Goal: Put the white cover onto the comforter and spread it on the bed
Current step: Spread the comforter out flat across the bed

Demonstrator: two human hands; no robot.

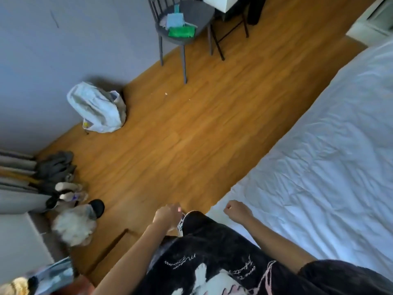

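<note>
1. My left hand (168,213) hung at about 6 o'clock over the wooden floor (187,124), its fingers curled loosely inward; it was blurred, and I could not tell whether it held anything.
2. My right hand (236,210) hovered just past the near corner of the bed (319,167), fingers curled together into a fist with nothing in them.
3. Between both hands my dark trouser leg (204,231) and a shoe (180,224) showed.
4. The white cover (331,145) lay spread and wrinkled over the bed, running from 5 o'clock up to 2 o'clock.
5. A white bag (97,107) sat against the wall at 10 o'clock.
6. A grey chair (182,20) stood at 12 o'clock, carrying blue and green cloths (180,28).
7. Shoes and slippers (63,184) clustered at 8 o'clock.
</note>
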